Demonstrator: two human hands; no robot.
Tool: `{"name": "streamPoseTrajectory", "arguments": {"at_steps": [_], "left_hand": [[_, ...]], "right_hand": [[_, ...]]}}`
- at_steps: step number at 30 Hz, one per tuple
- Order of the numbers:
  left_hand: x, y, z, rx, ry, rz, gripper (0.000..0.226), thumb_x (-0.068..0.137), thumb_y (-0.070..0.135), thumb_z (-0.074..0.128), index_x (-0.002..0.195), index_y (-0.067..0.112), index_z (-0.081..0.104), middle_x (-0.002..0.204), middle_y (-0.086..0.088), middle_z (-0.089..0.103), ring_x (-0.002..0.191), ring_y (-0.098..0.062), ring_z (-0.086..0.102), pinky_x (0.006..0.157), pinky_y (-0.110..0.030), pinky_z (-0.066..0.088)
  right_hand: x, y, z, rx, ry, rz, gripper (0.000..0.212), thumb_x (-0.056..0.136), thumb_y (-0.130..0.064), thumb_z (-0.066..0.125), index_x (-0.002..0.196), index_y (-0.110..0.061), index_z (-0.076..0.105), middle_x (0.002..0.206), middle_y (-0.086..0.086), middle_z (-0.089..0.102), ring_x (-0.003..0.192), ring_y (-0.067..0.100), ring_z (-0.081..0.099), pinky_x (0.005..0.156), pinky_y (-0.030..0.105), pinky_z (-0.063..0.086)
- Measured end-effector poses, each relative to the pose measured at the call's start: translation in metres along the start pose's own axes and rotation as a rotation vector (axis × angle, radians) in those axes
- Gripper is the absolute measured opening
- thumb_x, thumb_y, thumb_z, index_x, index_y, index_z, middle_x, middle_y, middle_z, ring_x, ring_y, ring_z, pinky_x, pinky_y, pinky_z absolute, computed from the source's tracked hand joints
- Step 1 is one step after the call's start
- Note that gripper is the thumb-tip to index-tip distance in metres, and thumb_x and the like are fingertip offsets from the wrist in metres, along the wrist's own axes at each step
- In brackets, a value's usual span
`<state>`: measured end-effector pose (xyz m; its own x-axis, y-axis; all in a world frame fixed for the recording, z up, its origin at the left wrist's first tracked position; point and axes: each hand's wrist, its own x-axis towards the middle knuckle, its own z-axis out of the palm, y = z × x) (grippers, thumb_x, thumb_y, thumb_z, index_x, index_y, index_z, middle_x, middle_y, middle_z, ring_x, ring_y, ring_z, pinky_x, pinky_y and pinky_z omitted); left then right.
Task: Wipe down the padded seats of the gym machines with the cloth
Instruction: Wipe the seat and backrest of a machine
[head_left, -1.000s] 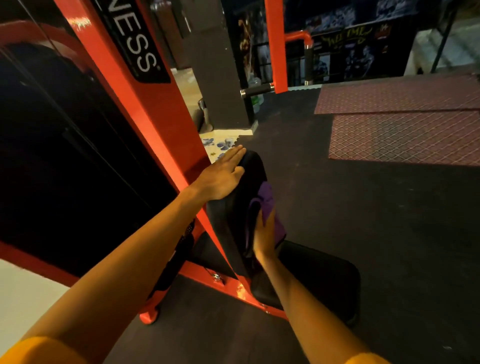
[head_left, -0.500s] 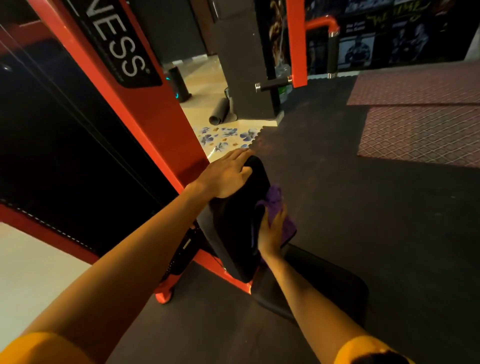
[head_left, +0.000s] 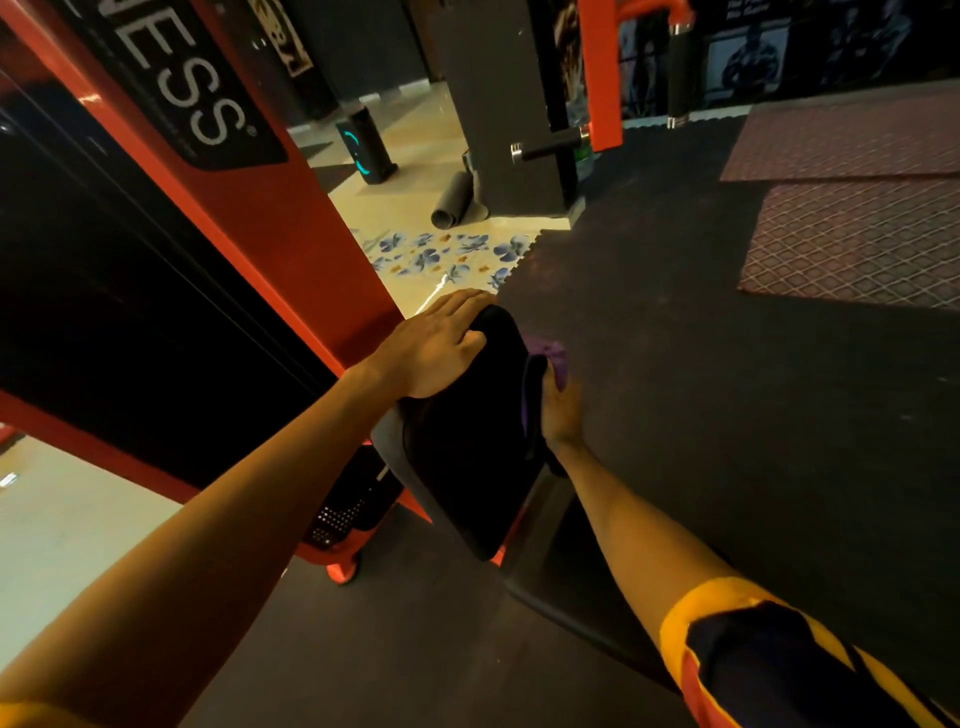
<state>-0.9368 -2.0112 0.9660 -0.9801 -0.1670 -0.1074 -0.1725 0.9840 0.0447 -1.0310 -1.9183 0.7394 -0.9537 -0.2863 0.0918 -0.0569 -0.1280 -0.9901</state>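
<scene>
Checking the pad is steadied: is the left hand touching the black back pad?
Touching. The head view shows the left hand lying flat on the top edge of the back pad, with no gap.

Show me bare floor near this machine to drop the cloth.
Widest: the dark rubber floor right of the back pad, running to the patterned mats. A smaller patch lies this side of the orange foot. Crowded: orange frame, left hand and back pad sit close together, and the right hand presses the cloth.
</scene>
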Motion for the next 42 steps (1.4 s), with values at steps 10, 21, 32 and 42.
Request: {"name": "streamPoseTrajectory", "arguments": {"at_steps": [10,21,32,42], "left_hand": [[0.002,0.000,-0.002,-0.013,-0.017,0.012,0.056,0.106,0.034,0.029,0.160,0.023,0.020,0.167,0.000,0.020,0.151,-0.018,0.020,0.118,-0.041,0.028],[-0.004,-0.001,0.000,-0.041,-0.007,0.044,0.055,0.109,0.028,0.032,0.161,0.020,0.018,0.168,-0.002,0.017,0.154,-0.020,0.016,0.122,-0.040,0.020],[-0.035,-0.010,0.012,0.021,0.118,0.157,0.064,0.105,0.027,0.037,0.163,0.018,0.011,0.171,0.001,0.005,0.156,-0.013,0.001,0.124,-0.029,0.001],[-0.071,-0.045,0.048,0.084,0.417,0.413,0.062,0.099,0.038,0.029,0.155,0.013,0.040,0.164,-0.004,0.031,0.153,-0.016,0.024,0.123,-0.019,0.001]], "right_hand": [[0.008,-0.064,0.013,0.155,-0.020,-0.038,0.028,0.105,-0.044,0.051,0.091,-0.027,0.069,0.086,-0.001,0.072,0.086,0.012,0.072,0.080,0.034,0.059],[-0.037,-0.045,0.036,0.261,0.315,0.218,0.024,0.110,-0.032,0.043,0.103,-0.022,0.063,0.100,-0.006,0.068,0.100,0.014,0.066,0.077,0.015,0.046],[-0.095,0.003,0.051,0.155,0.283,0.356,0.068,0.097,-0.071,0.041,0.155,-0.034,0.039,0.156,0.002,0.046,0.144,0.025,0.041,0.120,0.043,0.029],[-0.198,-0.029,0.084,0.148,0.306,0.006,0.075,0.093,-0.065,0.054,0.153,-0.025,0.037,0.146,-0.023,0.041,0.136,-0.006,0.033,0.112,0.010,0.029]]}}
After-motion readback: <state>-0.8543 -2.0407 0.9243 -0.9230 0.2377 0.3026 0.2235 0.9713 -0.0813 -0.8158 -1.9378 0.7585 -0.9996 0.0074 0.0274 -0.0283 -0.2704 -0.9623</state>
